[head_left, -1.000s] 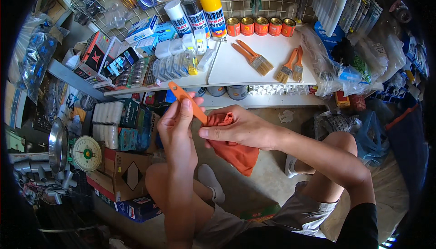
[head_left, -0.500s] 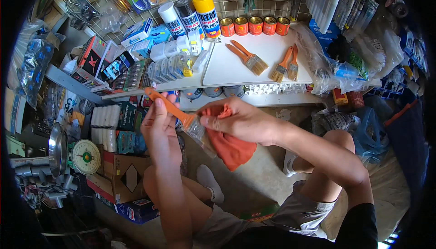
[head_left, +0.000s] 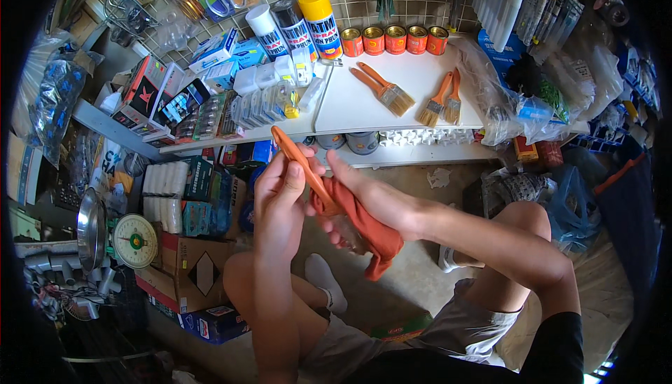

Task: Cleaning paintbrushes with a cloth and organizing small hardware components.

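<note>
- Left hand [head_left: 278, 182] is raised, pinching the orange handle of the paintbrush [head_left: 320, 186].
- Right hand [head_left: 374, 200] curls round the red cloth [head_left: 378, 235], thumb lifted.
- Paintbrush slants between both hands, its bristle end against the cloth.
- White shelf [head_left: 343, 114] ends just beyond; floor [head_left: 399, 268] opens below, between the knees [head_left: 519, 221].

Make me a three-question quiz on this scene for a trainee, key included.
1. How many red cans stand in a row on the white shelf?
2. Fill in the gap: the person's right hand holds a ____ against the held paintbrush.
3. True or false: the left hand grips that paintbrush by its bristles.

Key:
1. Five.
2. Red cloth.
3. False; it grips the orange handle.
</note>
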`<state>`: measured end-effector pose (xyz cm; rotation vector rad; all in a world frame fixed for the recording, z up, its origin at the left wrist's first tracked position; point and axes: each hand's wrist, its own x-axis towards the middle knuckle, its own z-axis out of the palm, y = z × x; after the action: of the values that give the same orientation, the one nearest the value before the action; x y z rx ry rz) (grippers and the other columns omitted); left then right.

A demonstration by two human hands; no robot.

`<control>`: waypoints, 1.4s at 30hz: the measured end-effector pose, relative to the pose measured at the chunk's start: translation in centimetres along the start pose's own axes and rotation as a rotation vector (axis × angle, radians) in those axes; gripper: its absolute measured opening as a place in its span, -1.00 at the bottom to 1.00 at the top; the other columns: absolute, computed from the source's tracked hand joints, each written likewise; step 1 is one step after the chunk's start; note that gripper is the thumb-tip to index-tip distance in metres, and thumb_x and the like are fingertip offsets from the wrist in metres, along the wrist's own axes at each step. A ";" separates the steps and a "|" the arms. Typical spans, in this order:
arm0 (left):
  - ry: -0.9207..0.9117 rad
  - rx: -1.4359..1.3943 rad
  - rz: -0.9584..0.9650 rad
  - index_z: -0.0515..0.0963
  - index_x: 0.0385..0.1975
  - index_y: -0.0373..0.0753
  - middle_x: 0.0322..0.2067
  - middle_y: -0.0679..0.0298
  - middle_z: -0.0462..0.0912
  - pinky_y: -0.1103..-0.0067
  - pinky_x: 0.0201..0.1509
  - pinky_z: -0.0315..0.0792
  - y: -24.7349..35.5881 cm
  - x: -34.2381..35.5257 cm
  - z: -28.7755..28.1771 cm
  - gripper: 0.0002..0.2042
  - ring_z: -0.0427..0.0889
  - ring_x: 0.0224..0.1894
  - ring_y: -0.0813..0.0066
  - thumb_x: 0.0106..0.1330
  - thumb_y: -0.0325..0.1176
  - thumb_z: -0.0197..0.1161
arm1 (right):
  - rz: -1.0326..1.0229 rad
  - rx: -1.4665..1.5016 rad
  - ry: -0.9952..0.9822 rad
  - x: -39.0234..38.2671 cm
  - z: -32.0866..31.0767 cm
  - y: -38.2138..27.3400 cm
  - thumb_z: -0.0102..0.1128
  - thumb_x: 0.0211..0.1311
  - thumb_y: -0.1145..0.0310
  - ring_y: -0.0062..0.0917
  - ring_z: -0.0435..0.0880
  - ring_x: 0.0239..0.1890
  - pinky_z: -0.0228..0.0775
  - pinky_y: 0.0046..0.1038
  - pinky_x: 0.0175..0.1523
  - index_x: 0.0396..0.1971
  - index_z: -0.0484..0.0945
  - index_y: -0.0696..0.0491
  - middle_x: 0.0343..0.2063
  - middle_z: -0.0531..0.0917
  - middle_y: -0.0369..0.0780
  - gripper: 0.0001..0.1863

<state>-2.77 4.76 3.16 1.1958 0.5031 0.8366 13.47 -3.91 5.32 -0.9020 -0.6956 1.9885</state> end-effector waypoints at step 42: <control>0.359 -0.214 0.151 0.38 0.21 -0.34 0.10 0.09 0.57 0.31 0.34 0.39 -1.0 0.5 0.5 -0.55 0.55 0.23 0.19 0.59 -0.08 0.08 | -0.210 -0.368 0.104 0.5 -1.3 -0.2 0.20 0.49 0.05 -0.61 0.68 -0.20 0.52 -0.42 -0.07 -0.03 0.65 0.15 -0.24 0.76 -0.26 -0.58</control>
<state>-1.78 4.71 2.37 0.8967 0.6018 1.2150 14.40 -3.21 4.58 -1.0889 -1.0718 1.6442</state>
